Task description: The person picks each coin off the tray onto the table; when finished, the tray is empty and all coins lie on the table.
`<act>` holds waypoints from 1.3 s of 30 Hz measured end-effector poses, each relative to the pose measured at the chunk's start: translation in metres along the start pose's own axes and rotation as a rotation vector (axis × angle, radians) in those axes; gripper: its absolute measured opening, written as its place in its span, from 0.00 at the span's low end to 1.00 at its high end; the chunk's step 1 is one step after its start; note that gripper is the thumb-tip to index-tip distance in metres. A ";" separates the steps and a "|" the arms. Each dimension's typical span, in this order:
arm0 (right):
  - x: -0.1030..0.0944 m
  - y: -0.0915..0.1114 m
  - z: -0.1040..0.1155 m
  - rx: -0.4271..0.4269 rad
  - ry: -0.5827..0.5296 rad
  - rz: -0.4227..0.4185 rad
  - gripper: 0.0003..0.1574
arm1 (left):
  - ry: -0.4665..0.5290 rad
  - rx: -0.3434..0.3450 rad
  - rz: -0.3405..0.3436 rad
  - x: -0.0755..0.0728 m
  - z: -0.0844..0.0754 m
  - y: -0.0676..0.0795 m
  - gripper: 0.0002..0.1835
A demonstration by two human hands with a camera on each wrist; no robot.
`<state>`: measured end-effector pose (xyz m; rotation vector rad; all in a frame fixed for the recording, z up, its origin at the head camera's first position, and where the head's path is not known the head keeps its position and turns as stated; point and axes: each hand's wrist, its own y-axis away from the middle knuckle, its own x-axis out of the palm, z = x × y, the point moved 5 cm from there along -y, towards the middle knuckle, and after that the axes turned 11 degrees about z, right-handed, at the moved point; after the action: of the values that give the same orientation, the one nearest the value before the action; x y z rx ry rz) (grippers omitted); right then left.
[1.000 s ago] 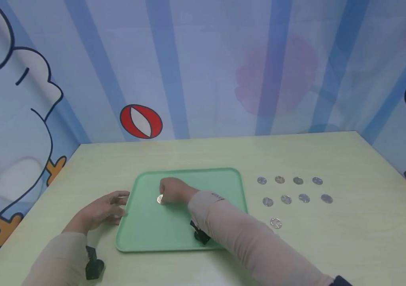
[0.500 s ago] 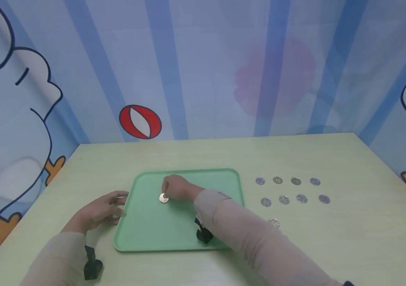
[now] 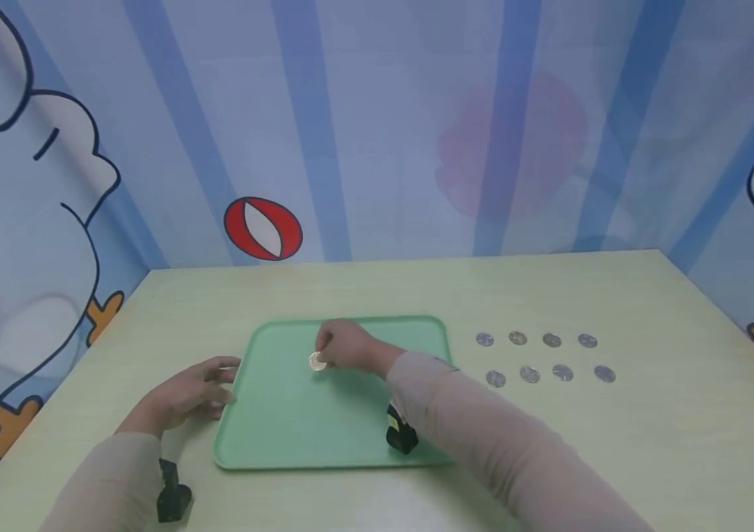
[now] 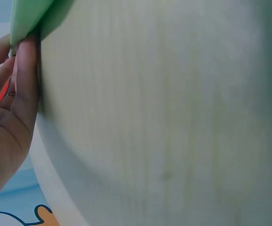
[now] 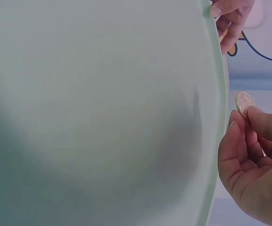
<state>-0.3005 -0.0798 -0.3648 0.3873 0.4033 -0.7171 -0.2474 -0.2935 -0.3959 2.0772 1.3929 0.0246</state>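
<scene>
A shiny coin (image 5: 244, 101) is pinched between the thumb and fingers of my right hand (image 5: 256, 160). In the head view this hand is over the upper left part of the green tray (image 3: 270, 436), with the coin at its left side. My left hand (image 3: 187, 391) rests beside the tray's left rim, its fingertips and thumb touching that edge. In the left wrist view, the fingers (image 4: 27, 70) of this hand meet the green tray edge. To the right of the tray, two rows of silvery coins (image 3: 529, 374) lie flat on the table.
The pale wooden table (image 3: 649, 443) carries the tray and coins. A blue striped backdrop (image 3: 396, 133) with cartoon figures encloses the back and sides. My right sleeve (image 3: 503, 443) crosses the tray's lower right corner. A black wrist device (image 3: 173, 499) hangs beneath each forearm.
My right hand has moved a little right and toward the tray's far side, carrying the coin. The sleeve now covers the lone coin that lay below the two rows. My left hand stays put.
</scene>
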 end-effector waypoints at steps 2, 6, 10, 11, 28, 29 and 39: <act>-0.003 0.003 -0.001 -0.004 -0.017 -0.003 0.02 | -0.003 0.000 0.002 0.000 -0.001 -0.001 0.36; -0.007 0.012 -0.003 -0.005 -0.027 -0.001 0.02 | -0.013 0.003 0.003 0.000 -0.001 -0.002 0.36; -0.010 0.022 -0.004 -0.022 -0.037 0.000 0.02 | -0.013 0.003 0.004 0.000 -0.001 -0.003 0.35; -0.011 0.024 -0.005 -0.031 -0.042 0.000 0.02 | -0.013 0.001 0.004 0.000 -0.001 -0.003 0.35; -0.023 0.070 -0.025 -0.041 -0.110 0.014 0.05 | -0.028 -0.015 -0.003 0.001 0.002 0.002 0.36; -0.025 0.073 -0.025 -0.039 -0.114 0.012 0.05 | -0.026 -0.016 -0.001 0.001 0.002 0.002 0.36; -0.044 0.098 -0.039 -0.031 -0.161 -0.032 0.05 | -0.027 -0.003 0.003 0.001 0.001 -0.001 0.36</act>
<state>-0.2710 0.0305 -0.3577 0.2919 0.2692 -0.7660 -0.2471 -0.2932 -0.3973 2.0696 1.3724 0.0000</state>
